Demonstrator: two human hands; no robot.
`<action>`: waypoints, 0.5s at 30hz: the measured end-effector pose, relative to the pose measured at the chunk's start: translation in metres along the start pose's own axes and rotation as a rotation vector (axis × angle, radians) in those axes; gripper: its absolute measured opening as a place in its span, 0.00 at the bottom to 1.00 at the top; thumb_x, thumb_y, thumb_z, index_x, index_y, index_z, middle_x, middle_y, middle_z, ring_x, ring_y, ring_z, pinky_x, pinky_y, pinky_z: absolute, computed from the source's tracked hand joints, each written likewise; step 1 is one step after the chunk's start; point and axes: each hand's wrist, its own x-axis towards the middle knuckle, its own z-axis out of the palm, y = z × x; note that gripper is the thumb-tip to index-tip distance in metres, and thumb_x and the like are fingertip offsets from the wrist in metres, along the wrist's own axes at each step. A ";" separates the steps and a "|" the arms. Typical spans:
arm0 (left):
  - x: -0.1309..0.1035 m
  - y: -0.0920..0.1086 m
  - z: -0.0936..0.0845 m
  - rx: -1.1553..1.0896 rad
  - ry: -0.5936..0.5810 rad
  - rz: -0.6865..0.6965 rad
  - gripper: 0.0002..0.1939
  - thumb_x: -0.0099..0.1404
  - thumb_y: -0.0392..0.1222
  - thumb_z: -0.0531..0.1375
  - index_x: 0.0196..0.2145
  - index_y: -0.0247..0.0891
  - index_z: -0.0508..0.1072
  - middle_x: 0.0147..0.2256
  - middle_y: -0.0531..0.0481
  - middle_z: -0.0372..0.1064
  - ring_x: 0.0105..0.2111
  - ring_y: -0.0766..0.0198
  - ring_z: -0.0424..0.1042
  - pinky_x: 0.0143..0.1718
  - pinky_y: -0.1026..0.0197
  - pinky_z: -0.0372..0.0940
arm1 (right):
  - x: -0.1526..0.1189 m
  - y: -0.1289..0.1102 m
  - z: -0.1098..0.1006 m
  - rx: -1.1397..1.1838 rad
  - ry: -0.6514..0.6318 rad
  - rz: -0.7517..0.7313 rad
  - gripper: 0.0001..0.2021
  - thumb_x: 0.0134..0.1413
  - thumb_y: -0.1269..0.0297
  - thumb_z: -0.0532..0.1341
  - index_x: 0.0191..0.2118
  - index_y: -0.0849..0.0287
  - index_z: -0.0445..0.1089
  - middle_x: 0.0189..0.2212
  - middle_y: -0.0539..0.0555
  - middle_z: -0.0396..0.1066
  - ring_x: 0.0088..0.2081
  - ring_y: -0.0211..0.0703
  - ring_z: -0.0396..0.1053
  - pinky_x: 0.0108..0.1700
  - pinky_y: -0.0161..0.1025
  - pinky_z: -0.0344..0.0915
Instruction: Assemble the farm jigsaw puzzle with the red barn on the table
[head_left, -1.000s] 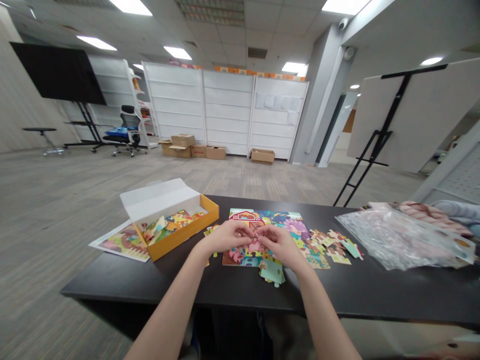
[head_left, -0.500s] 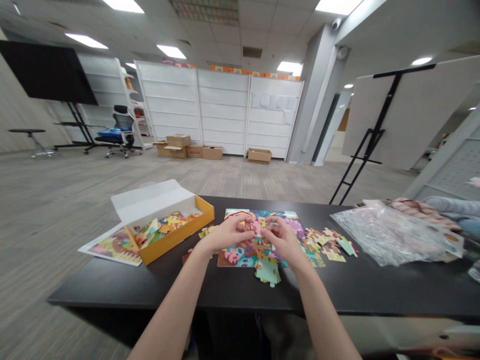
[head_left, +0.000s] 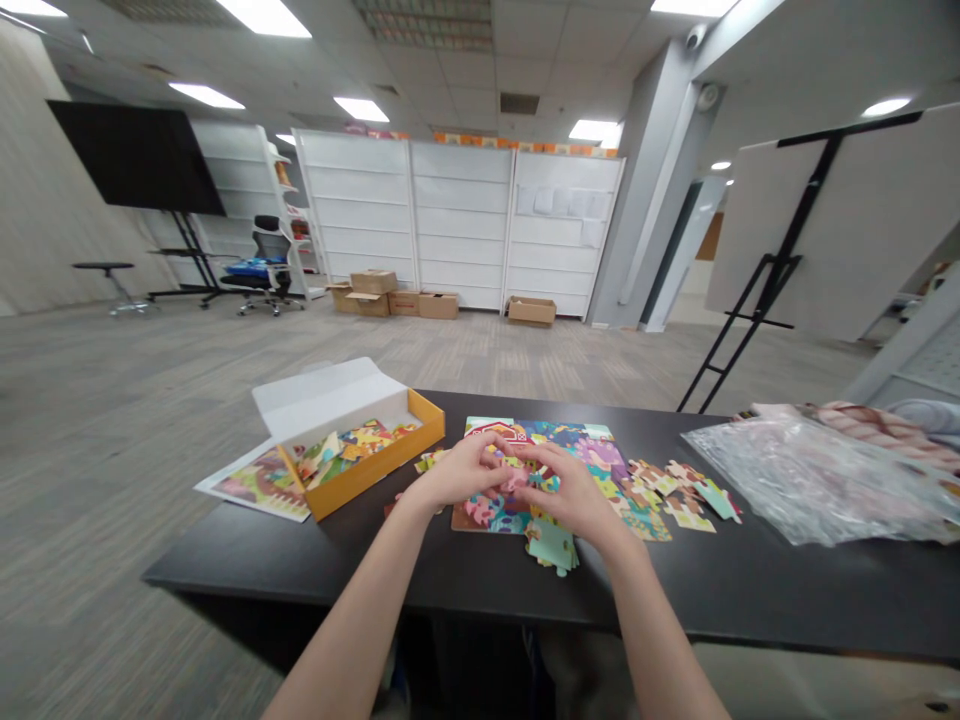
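Both hands meet over a partly assembled jigsaw puzzle point(head_left: 592, 455) on the black table. Between the fingertips is a pink puzzle piece point(head_left: 515, 478). My left hand point(head_left: 471, 468) has its fingers curled round the piece's left side. From the right, my right hand point(head_left: 564, 485) pinches it with thumb and fingers. The hands hide the middle of the puzzle, and I cannot tell whether the piece touches it. A small stack of light green puzzle pieces point(head_left: 553, 545) lies at the puzzle's near edge. More loose puzzle pieces point(head_left: 675, 490) are spread to its right.
On the left stands an open yellow box point(head_left: 375, 473) holding puzzle pieces, beside a printed picture sheet point(head_left: 259, 485). Clear plastic packaging point(head_left: 817, 480) lies on the right of the black table point(head_left: 360, 570). Beyond are an easel point(head_left: 757, 280) and cardboard boxes point(head_left: 373, 290).
The view has turned slightly left, so the scene sits farther right. My hands have drawn closer together around the pink piece, and the right fingers now reach across it.
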 end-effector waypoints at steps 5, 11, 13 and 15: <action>-0.010 -0.010 -0.002 0.051 -0.068 -0.063 0.18 0.60 0.47 0.63 0.45 0.38 0.65 0.25 0.54 0.74 0.20 0.64 0.73 0.24 0.63 0.68 | 0.000 -0.005 0.006 -0.080 -0.125 -0.007 0.21 0.49 0.67 0.71 0.51 0.53 0.76 0.49 0.57 0.73 0.52 0.52 0.70 0.54 0.47 0.65; -0.016 -0.003 -0.016 0.446 0.069 0.110 0.11 0.60 0.46 0.63 0.37 0.37 0.76 0.31 0.50 0.77 0.32 0.62 0.76 0.33 0.64 0.67 | -0.005 -0.017 0.010 -0.177 -0.196 -0.008 0.15 0.55 0.63 0.67 0.49 0.55 0.76 0.43 0.57 0.73 0.45 0.49 0.70 0.48 0.43 0.65; -0.021 0.001 -0.022 0.572 0.064 0.118 0.10 0.59 0.46 0.64 0.35 0.37 0.79 0.32 0.49 0.77 0.33 0.61 0.75 0.35 0.64 0.66 | -0.006 -0.017 0.012 -0.219 -0.224 0.011 0.17 0.53 0.62 0.68 0.49 0.56 0.77 0.44 0.58 0.73 0.46 0.50 0.70 0.49 0.44 0.64; -0.026 0.003 -0.024 0.664 0.018 0.092 0.12 0.57 0.48 0.66 0.35 0.38 0.80 0.30 0.50 0.76 0.31 0.61 0.74 0.33 0.64 0.64 | -0.007 -0.016 0.016 -0.255 -0.262 0.035 0.17 0.51 0.62 0.69 0.48 0.57 0.78 0.45 0.59 0.73 0.46 0.51 0.69 0.49 0.44 0.64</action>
